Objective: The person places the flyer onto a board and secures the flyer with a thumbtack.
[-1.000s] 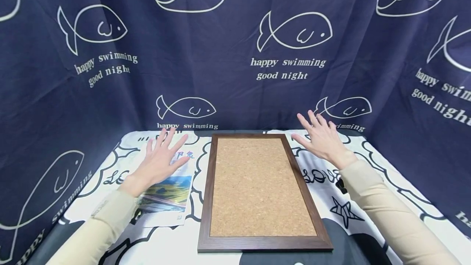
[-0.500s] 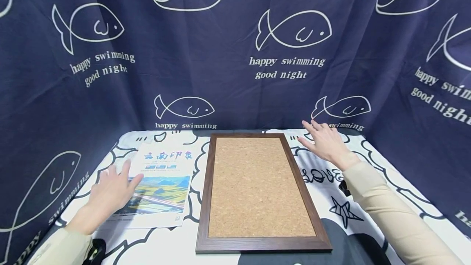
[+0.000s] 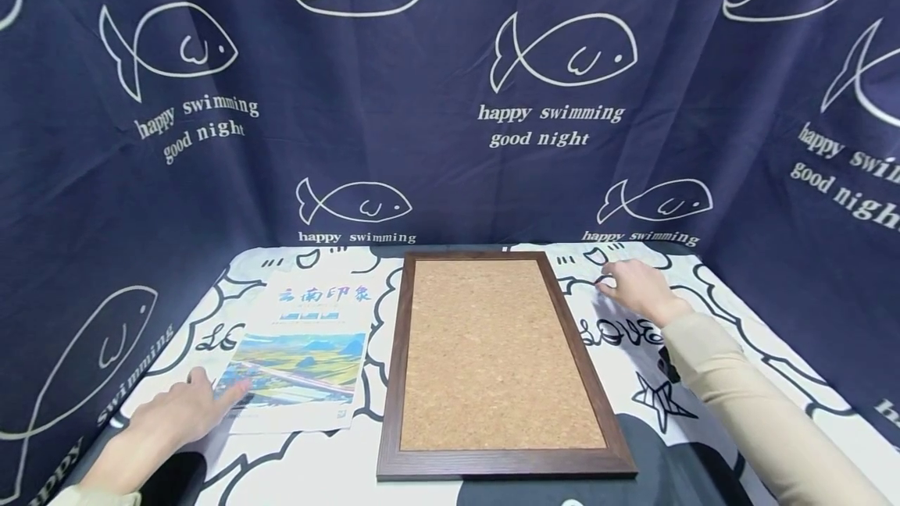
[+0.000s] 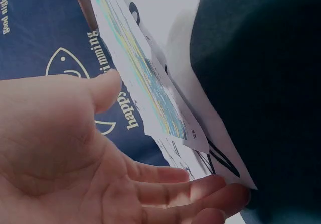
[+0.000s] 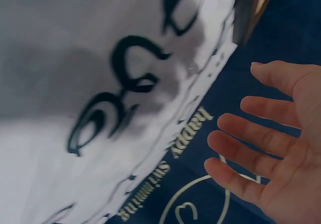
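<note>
A printed sheet (image 3: 302, 369) with a landscape picture and blue lettering lies flat on the left of the table. My left hand (image 3: 172, 416) is at its lower left corner, the thumb over the picture's edge. In the left wrist view the left hand (image 4: 115, 169) has thumb and fingers apart, with the sheet (image 4: 145, 78) beyond them; whether it touches cannot be told. A brown-framed cork board (image 3: 502, 358) lies in the middle. To its right my right hand (image 3: 640, 287) hangs over the cloth. Seen from the right wrist, the right hand (image 5: 266, 133) has loosely bent fingers and holds nothing.
A white cloth (image 3: 612, 381) with black drawings covers the table. Behind and at both sides hangs a dark blue curtain (image 3: 450, 100) with fish drawings and lettering.
My left hand has moved down and left, from over the sheet's top to its lower left corner. My right hand has lowered and its fingers have bent a little. Sheet and board look unmoved.
</note>
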A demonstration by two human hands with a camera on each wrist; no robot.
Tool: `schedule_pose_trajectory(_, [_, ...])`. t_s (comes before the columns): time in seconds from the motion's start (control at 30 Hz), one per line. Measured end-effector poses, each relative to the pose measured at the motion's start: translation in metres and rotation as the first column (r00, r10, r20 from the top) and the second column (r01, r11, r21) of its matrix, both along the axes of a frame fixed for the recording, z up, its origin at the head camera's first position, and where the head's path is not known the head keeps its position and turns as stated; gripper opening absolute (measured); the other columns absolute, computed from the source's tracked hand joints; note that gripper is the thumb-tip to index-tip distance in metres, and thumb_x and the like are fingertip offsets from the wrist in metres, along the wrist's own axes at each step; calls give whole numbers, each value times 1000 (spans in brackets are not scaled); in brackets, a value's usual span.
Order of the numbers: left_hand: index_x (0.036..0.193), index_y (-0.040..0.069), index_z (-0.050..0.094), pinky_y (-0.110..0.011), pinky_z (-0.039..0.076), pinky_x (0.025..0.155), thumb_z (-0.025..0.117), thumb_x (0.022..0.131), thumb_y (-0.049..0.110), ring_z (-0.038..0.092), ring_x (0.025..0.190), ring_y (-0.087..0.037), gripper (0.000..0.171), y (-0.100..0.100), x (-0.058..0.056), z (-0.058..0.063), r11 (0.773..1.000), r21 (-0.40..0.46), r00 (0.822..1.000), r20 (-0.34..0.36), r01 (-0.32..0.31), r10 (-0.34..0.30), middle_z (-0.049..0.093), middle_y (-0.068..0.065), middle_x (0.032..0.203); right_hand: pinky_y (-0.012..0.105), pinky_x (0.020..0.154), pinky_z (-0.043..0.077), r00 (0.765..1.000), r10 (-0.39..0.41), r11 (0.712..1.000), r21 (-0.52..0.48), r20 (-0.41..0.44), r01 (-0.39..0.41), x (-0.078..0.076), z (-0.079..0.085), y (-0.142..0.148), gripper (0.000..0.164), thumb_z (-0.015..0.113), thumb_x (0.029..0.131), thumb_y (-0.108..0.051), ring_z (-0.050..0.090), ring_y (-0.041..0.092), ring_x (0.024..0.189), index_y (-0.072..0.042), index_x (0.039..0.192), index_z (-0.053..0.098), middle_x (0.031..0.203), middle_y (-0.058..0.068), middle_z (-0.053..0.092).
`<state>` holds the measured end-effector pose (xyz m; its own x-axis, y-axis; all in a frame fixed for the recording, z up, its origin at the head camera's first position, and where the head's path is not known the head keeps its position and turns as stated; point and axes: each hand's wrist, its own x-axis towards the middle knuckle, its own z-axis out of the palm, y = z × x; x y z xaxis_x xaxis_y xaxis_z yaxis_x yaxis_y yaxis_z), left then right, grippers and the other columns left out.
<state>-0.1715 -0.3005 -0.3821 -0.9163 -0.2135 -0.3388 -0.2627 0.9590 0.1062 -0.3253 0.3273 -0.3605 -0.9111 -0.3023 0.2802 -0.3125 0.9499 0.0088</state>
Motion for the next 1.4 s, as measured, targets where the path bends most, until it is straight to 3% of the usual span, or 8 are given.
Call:
schedule_pose_trajectory(0.3, [128, -29, 24, -65, 44, 82, 41, 82, 81, 51, 102, -63, 120, 4, 5, -3, 1000, 10, 999, 42, 30, -30, 48, -47, 117, 50, 71, 52, 986, -30, 989, -136, 165, 53, -18, -23, 9, 27, 69, 85, -22, 67, 32, 79, 2, 96, 71, 95, 21, 72])
schedule_pose_trajectory(0.43, [129, -30, 23, -64, 44, 84, 51, 83, 73, 49, 104, -64, 116, 4, 4, -6, 998, 25, 997, 44, 56, -57, 46, -47, 119, 43, 64, 49, 981, -37, 985, -159, 191, 68, -21, -27, 8, 19, 70, 83, -21, 62, 22, 69, -2, 87, 71, 86, 16, 72])
schedule_pose_trajectory(0.7, [128, -32, 21, -60, 47, 84, 57, 84, 67, 54, 101, -59, 114, 7, 6, -6, 999, 22, 997, 58, 48, -49, 46, -48, 117, 43, 59, 48, 979, -63, 988, -129, 193, 89, -24, -32, 2, 11, 71, 83, -16, 61, 24, 68, -6, 78, 70, 78, 12, 70])
schedule_pose_trajectory(0.83, [131, -31, 12, -43, 54, 67, 59, 85, 63, 63, 76, -41, 115, 6, 4, -8, 997, 74, 998, 58, 6, -11, 51, -44, 102, 43, 59, 48, 981, -55, 988, -130, 188, 80, -27, -34, 1, 7, 70, 81, -10, 60, 22, 66, -5, 76, 70, 75, 11, 69])
schedule_pose_trajectory(0.93, [133, -29, 8, -31, 52, 52, 62, 85, 59, 61, 56, -26, 114, 4, 2, -12, 994, 109, 999, 47, -20, 15, 54, -32, 83, 42, 59, 47, 982, -56, 989, -127, 180, 79, -28, -35, 0, 5, 69, 80, -6, 57, 21, 64, -5, 75, 71, 73, 10, 68])
schedule_pose_trajectory(1.1, [129, -28, 10, -29, 51, 45, 67, 84, 53, 61, 45, -20, 109, 1, 1, -15, 989, 149, 1000, 2, -13, 13, 54, -18, 67, 41, 58, 47, 984, -46, 991, -117, 173, 67, -28, -34, 0, 11, 62, 73, 1, 55, 20, 63, -5, 75, 71, 71, 8, 67])
schedule_pose_trajectory(1.4, [102, -17, 25, -33, 48, 37, 67, 87, 31, 54, 32, -17, 66, 1, 1, -14, 962, 273, 995, -104, 21, 8, 56, -12, 44, 41, 59, 48, 983, -14, 994, -107, 182, 34, -25, -31, 5, 18, 57, 69, 6, 56, 21, 65, -5, 75, 70, 71, 7, 66])
